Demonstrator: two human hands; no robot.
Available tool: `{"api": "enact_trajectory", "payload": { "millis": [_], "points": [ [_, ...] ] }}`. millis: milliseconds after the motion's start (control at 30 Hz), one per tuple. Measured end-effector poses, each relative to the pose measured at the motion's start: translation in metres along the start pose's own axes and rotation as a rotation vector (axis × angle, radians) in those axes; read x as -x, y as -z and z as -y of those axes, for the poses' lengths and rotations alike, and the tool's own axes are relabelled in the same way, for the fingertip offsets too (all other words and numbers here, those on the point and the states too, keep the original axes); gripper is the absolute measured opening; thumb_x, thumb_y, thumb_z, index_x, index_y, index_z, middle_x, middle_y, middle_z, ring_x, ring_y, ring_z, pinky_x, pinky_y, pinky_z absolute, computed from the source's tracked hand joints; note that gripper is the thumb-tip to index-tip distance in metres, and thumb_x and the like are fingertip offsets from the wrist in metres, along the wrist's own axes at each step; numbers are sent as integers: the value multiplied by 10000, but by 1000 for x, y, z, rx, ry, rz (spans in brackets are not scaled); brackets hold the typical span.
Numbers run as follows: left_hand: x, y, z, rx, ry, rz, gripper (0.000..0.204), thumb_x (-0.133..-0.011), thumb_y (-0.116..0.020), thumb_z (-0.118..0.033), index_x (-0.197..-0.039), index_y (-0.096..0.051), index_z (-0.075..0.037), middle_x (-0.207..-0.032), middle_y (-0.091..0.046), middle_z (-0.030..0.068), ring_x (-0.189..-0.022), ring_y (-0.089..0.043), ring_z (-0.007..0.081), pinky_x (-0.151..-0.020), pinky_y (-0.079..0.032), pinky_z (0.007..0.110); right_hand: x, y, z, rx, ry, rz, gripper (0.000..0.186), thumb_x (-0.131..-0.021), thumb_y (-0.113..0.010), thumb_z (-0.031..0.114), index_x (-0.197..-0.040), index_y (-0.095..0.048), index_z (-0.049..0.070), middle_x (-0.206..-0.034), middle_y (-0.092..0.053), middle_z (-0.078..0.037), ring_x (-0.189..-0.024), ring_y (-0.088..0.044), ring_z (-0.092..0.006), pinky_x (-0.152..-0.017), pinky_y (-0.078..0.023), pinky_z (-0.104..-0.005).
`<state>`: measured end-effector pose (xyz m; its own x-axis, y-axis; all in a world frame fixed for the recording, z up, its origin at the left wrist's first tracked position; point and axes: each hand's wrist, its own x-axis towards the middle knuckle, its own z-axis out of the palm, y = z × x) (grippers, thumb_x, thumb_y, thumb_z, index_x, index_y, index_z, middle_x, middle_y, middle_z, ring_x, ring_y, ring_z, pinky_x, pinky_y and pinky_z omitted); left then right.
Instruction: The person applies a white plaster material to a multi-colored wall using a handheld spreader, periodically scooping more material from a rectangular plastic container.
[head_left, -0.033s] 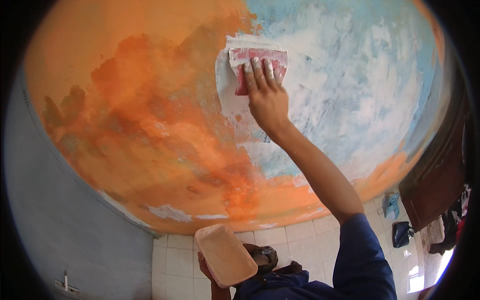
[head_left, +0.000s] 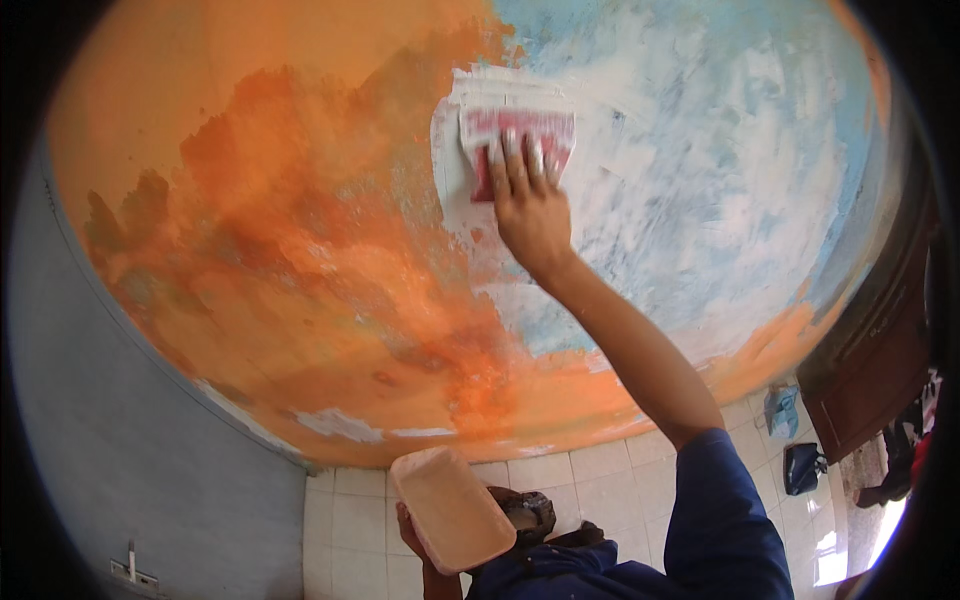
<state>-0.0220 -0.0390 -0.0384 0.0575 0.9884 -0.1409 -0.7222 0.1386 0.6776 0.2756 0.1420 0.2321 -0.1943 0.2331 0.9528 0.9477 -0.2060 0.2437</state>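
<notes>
My right hand [head_left: 533, 215] presses a wide red putty spreader [head_left: 520, 120] flat against the wall [head_left: 330, 200], with whitened fingers laid over its back. White filler coats the spreader's upper part and the wall around it. The spreader sits where a white-smeared light blue area on the right meets orange paint on the left. Lower down, my left hand [head_left: 408, 532] grips the side of a shallow, pinkish rectangular tray [head_left: 455, 510]. The tray is tilted, its inside showing a pale smeared surface. Part of my left hand is hidden behind it.
A grey surface [head_left: 150, 400] with a metal bolt [head_left: 132, 568] stands on the left. White tiles [head_left: 600, 480] cover the floor. At right are a brown door [head_left: 865, 380], a blue plastic bag [head_left: 782, 410] and a dark object [head_left: 802, 468]. A dark container [head_left: 530, 515] is partly hidden beyond the tray.
My right hand and the spreader have slid slightly down the wall, leaving white filler above the blade. My left hand and the tray stay where they were.
</notes>
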Motion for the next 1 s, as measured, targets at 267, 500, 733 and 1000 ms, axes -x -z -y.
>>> {"api": "enact_trajectory", "payload": {
  "millis": [267, 500, 733, 1000],
  "points": [
    [-8, -3, 2, 331, 92, 163, 548, -954, -387, -476, -1306, -454, -61, -1226, -558, 151, -1043, -589, 311, -903, -494, 461, 255, -12, 76, -154, -23, 491, 463, -872, -525, 217, -1269, -494, -21, -1350, -450, -211, -1217, -452, -434, -971, -403, -546],
    [-2, 7, -12, 288, 106, 125, 593, -926, -431, -485, -1331, -435, -52, -1256, -539, 169, -1072, -573, 319, -903, -491, 448, 161, 38, 57, -475, -61, 273, 475, -812, -517, 104, -1264, -496, -42, -1349, -470, -231, -1231, -480, -388, -1026, -365, -533],
    [-2, 4, -2, 261, 65, 69, 597, -930, -423, -494, -1312, -442, -35, -1232, -547, 170, -1057, -579, 308, -894, -498, 443, 56, -6, 47, -235, 0, 98, 565, -741, -542, 18, -1300, -475, -31, -1386, -431, -225, -1274, -435, -368, -1038, -367, -476],
    [-10, 16, 4, 246, 18, 118, 583, -937, -417, -478, -1316, -439, -35, -1238, -542, 166, -1066, -571, 300, -899, -491, 443, 221, -28, 95, -129, 28, 494, 504, -847, -527, 197, -1288, -463, -40, -1397, -390, -247, -1268, -412, -412, -1027, -350, -540]
  ]
}}
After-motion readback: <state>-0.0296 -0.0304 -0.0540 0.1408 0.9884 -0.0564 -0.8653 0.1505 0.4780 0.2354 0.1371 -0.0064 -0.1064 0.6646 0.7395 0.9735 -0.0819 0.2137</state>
